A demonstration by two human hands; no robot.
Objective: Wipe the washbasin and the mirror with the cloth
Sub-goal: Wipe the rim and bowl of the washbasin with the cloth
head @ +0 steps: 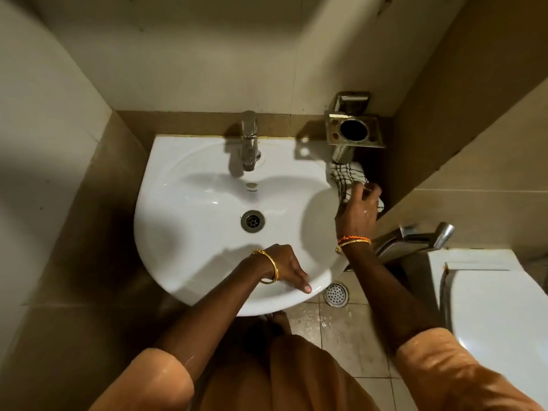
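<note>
Orange-brown short sleeves, bangled wrists
Gold bangle on left hand (286, 266); gold bangle and apparently orange thread on right hand (357, 212).

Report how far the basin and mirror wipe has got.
Done: nothing clearly; no wipe marks tell on the washbasin. In hand: the right hand presses the checked cloth on the basin's right rim, and the left hand rests on the front rim. Left: the bowl, and the mirror, which is out of view.

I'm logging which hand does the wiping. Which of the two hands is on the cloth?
The right hand, on the checked cloth at the washbasin's right rim. The left hand rests bare on the front rim.
</note>
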